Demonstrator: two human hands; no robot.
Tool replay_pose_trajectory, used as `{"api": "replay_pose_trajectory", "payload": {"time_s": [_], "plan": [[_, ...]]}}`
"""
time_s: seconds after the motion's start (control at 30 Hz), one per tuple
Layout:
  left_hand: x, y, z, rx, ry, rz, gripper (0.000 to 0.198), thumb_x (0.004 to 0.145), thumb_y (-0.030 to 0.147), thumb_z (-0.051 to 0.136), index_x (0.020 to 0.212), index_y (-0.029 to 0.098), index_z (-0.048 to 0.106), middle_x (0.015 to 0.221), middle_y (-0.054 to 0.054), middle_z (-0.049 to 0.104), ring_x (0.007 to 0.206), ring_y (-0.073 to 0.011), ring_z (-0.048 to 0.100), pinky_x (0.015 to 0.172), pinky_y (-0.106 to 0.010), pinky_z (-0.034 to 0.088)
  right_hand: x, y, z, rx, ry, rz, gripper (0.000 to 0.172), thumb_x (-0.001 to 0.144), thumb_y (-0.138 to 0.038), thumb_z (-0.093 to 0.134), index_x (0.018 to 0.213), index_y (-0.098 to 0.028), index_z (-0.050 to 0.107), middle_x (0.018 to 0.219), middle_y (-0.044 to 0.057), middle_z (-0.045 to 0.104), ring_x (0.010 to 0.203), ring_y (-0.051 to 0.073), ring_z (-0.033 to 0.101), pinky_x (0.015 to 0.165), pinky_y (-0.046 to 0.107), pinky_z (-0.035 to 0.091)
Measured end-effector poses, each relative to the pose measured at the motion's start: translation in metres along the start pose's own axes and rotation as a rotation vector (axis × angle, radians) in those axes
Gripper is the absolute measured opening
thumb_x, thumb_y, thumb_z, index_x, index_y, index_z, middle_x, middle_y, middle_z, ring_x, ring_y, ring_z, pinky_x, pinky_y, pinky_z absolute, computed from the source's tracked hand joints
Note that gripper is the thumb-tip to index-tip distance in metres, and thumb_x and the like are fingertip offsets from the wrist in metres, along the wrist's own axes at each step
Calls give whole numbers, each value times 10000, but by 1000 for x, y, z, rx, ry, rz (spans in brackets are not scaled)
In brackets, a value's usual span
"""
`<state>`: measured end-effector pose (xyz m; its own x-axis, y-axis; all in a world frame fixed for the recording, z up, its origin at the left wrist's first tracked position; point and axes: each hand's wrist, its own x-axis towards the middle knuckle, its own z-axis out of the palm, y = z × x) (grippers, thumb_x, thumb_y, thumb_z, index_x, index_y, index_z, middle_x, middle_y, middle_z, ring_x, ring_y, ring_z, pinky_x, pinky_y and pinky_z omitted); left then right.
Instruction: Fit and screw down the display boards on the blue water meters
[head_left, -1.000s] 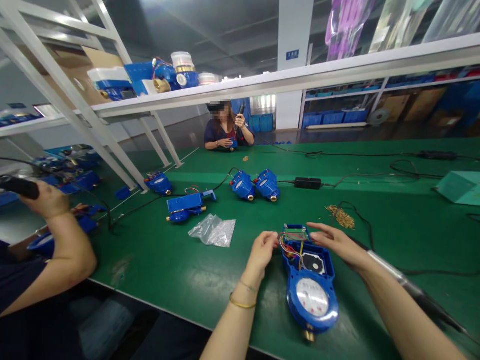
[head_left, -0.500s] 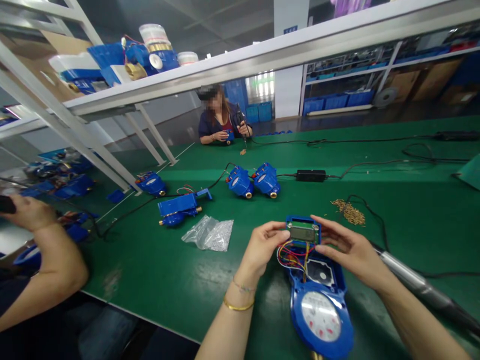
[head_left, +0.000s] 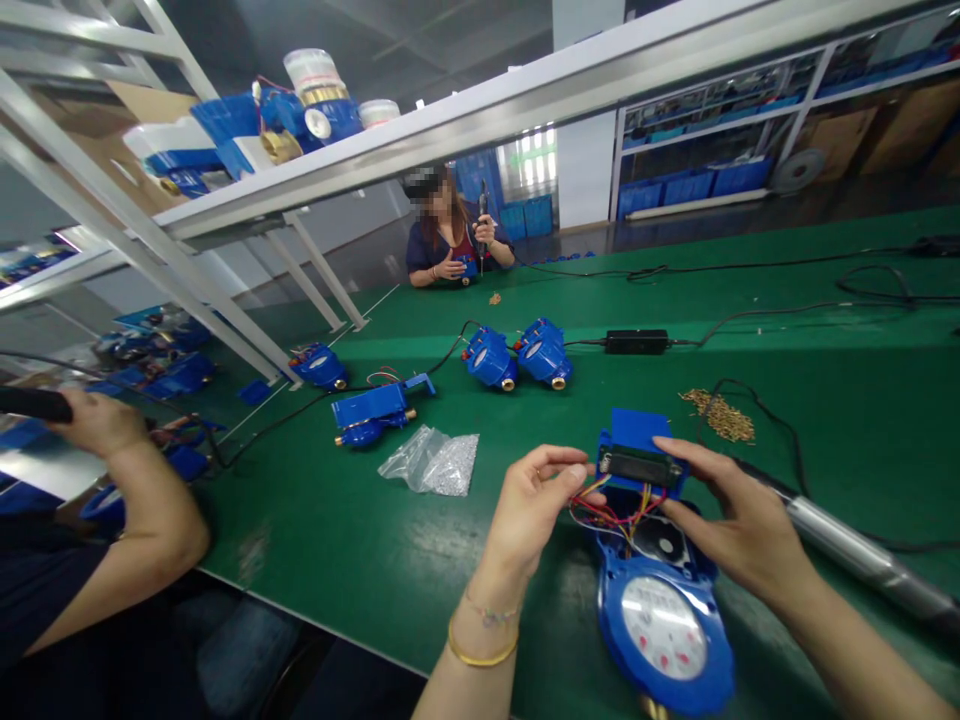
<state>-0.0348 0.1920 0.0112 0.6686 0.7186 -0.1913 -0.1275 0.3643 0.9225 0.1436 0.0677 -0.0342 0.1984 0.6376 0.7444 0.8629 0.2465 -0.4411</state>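
Observation:
A blue water meter (head_left: 664, 640) with a round white dial lies in front of me, its upper housing uncovered. My right hand (head_left: 739, 515) grips the right side of a blue display cover (head_left: 640, 428), tilted above that housing. A dark module sits on the cover's near side. Thin coloured wires (head_left: 600, 512) run from the cover down into the meter. My left hand (head_left: 531, 500) is at the cover's left edge, thumb and fingers closed on the wires there. The fingertips partly hide the wires.
Loose brass screws (head_left: 720, 415) lie beyond my right hand, near a silver electric screwdriver (head_left: 862, 545). A plastic bag of small parts (head_left: 442, 462) and several blue meters (head_left: 491, 358) stand farther left. A co-worker (head_left: 457, 235) sits opposite; another person's arm (head_left: 127, 510) is at left.
The display cover has tipped over, so its screen no longer faces me and its blue outer side shows. My left hand has shifted from the cover's edge to the wires.

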Motion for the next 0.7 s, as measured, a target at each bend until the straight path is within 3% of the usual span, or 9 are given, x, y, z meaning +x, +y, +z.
{"api": "replay_pose_trajectory", "payload": {"time_s": [0.13, 0.3, 0.7], "plan": [[-4, 2, 4, 107, 35, -33, 285, 695, 357, 823, 749, 104, 703, 618, -34, 718, 489, -89, 643, 546, -190, 487, 2, -2, 1, -84, 33, -81, 562, 924, -134, 606, 1455, -266, 478, 1195, 45, 707, 1064, 185, 701, 977, 276, 559], [-5, 0, 12, 138, 52, -81, 301, 673, 372, 806, 588, 117, 671, 515, -22, 658, 452, -75, 569, 510, -192, 461, 4, -8, 0, -124, 52, -132, 583, 939, -129, 589, 1489, -265, 447, 1148, 42, 721, 1016, 196, 714, 923, 289, 580], [-16, -4, 15, 106, 67, -70, 239, 625, 338, 839, 652, 122, 742, 552, -24, 668, 520, -97, 569, 588, -230, 457, 1, -18, -2, -210, 55, -108, 691, 945, -102, 583, 1557, -313, 340, 1131, 38, 718, 959, 214, 729, 890, 313, 589]]}}
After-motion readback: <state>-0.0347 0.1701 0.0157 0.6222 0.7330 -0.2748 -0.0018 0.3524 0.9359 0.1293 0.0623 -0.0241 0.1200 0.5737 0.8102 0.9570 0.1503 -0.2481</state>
